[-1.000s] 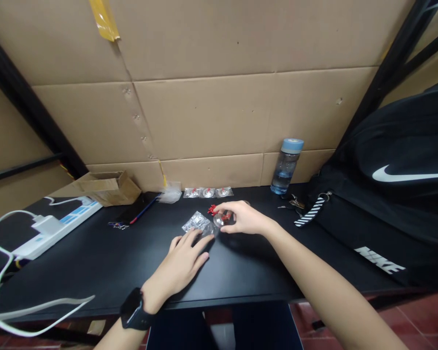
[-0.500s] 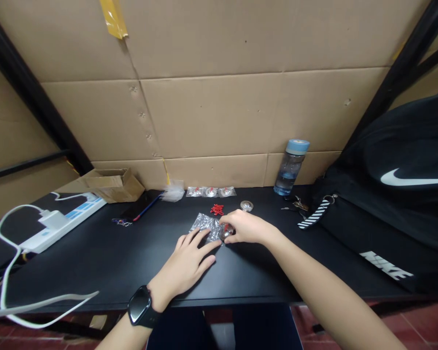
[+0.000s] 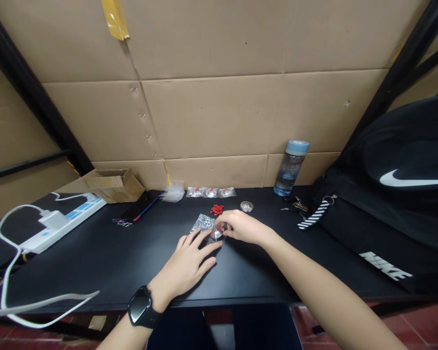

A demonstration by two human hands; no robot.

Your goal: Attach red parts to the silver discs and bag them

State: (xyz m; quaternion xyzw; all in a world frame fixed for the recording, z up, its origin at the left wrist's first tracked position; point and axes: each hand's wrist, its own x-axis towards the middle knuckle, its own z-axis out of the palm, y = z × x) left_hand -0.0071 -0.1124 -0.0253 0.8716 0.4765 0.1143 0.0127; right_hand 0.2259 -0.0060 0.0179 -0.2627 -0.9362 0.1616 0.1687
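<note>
My right hand (image 3: 237, 227) pinches a round, shiny metal disc (image 3: 217, 232) with a red piece on it. The disc is over a clear plastic bag (image 3: 203, 222) lying on the black table. My left hand (image 3: 191, 257) rests with spread fingers, its fingertips at the bag's near edge beside the disc. A small pile of red pieces (image 3: 216, 209) lies just beyond the bag. Another round metal disc (image 3: 246, 206) sits to the right of the pile. Farther back, bagged discs with red pieces (image 3: 210, 192) lie in a row by the cardboard wall.
At the right stand a water bottle (image 3: 291, 167) and a black backpack (image 3: 394, 209), with keys (image 3: 299, 204) between them. On the left are a cardboard box (image 3: 115, 185), a phone (image 3: 136, 208), a pen (image 3: 148, 206), clear bags (image 3: 173, 191) and a white power strip (image 3: 63, 223) with cables.
My right hand has moved the metal disc a little to the left, over the plastic bag. My left hand has hardly moved.
</note>
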